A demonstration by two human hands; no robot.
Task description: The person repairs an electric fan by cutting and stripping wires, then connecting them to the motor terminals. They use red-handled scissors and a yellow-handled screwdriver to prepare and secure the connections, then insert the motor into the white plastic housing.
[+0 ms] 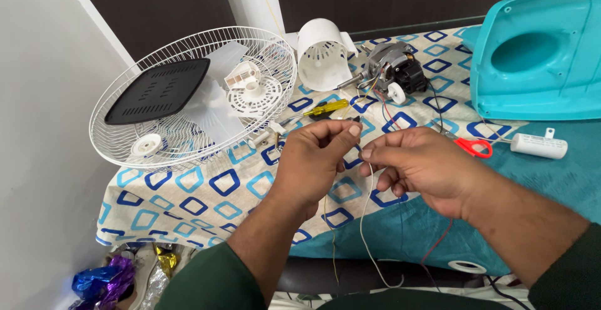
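Left hand (313, 160), right hand (416, 166): fingers pinched on thin white wire (365, 222), above patterned cloth (188, 191).

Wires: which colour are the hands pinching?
The white wire, pinched between left hand and right hand, hanging down from the fingertips. The red wire only runs under the right wrist, not gripped.

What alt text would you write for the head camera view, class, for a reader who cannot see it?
Two hands, left hand and right hand, pinch thin wires between their fingertips above a patterned cloth. Behind lie a white fan grille, a small motor, a yellow screwdriver and red scissors.
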